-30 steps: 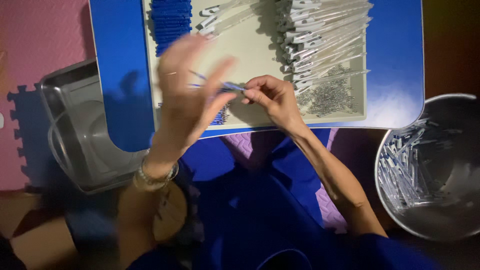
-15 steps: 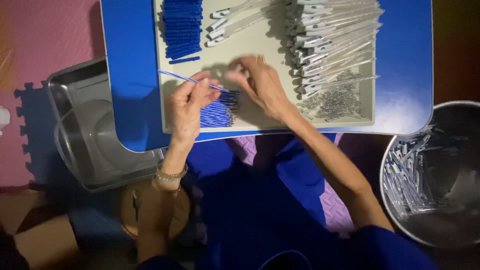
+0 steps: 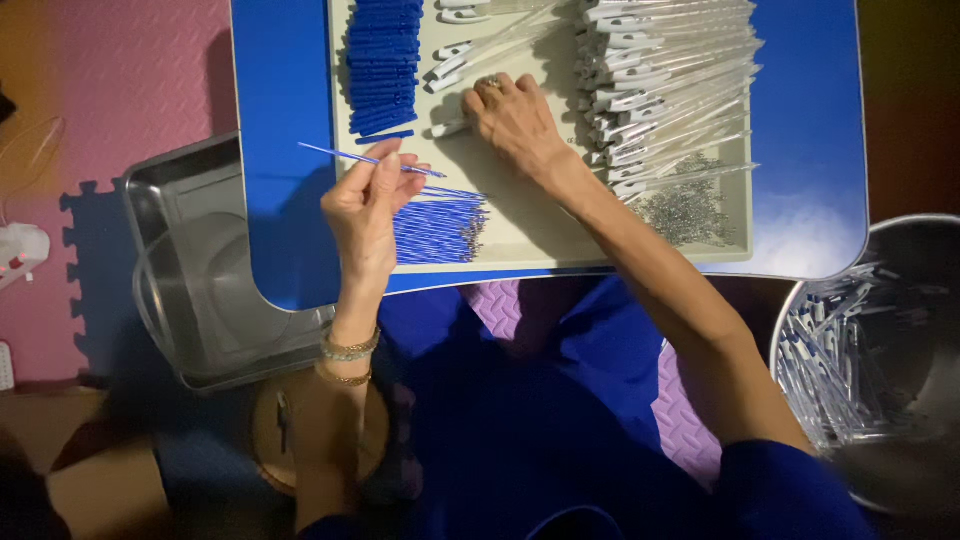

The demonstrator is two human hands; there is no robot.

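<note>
My left hand (image 3: pixel 366 205) pinches a thin blue refill rod (image 3: pixel 345 155) that lies level above the blue table's left part. Just right of it a bundle of thin blue rods (image 3: pixel 440 222) rests on the beige tray (image 3: pixel 520 235). My right hand (image 3: pixel 512 120) reaches onto the tray with fingers curled over a white-capped clear pen barrel (image 3: pixel 448 128); whether it grips it I cannot tell. More loose barrels (image 3: pixel 470 50) lie above that hand.
A stack of blue caps (image 3: pixel 382 65) sits at the tray's upper left, a big pile of clear barrels (image 3: pixel 670 85) at its right, small metal springs (image 3: pixel 690 210) below. A steel tray (image 3: pixel 200 290) stands left, a steel bowl (image 3: pixel 880 360) of finished pens right.
My hands have parted. The left hand kept a blue rod and stayed near the bundle, while the right hand moved up the tray to the loose barrels.
</note>
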